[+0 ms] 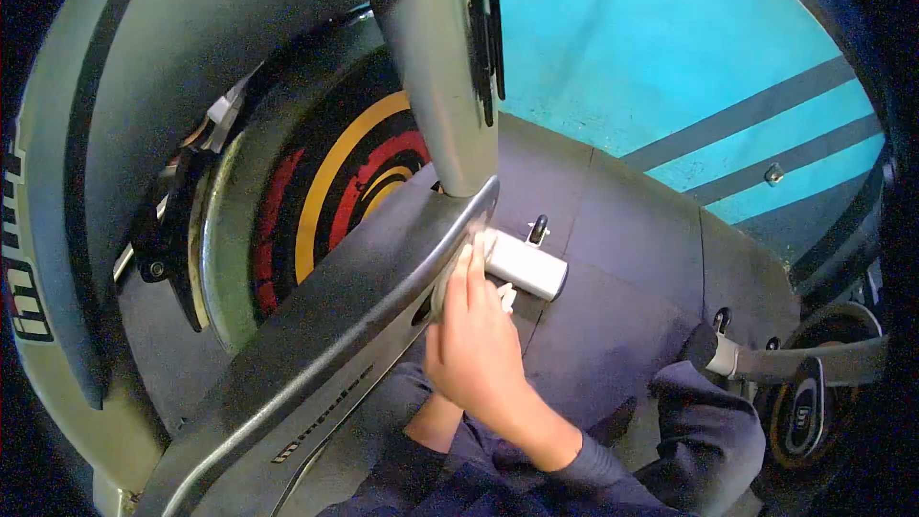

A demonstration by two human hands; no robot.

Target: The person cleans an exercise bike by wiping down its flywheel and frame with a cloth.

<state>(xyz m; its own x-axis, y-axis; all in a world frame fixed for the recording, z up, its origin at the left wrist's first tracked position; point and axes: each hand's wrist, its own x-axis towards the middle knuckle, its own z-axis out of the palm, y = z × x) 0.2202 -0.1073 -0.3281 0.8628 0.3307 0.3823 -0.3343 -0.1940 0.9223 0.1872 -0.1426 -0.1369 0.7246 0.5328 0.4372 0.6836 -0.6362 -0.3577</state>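
Observation:
My right hand (474,335) reaches up to the side of the machine's grey frame (325,354), near the base of the upright post (445,86). Its fingers lie close together over a pale cloth (508,299), mostly hidden, with bits showing beside the fingers. Just right of the fingertips is a white foot bar (526,266) with a dark end cap. Of my left hand (437,423) only the wrist area shows, below and behind the right one; its fingers are hidden.
A large disc (321,201) with red and yellow rings stands at the left, behind the frame. Grey floor mats (622,211) meet a turquoise floor (613,38) with dark stripes. Another machine's pedal (804,407) and bar (814,362) are at the lower right.

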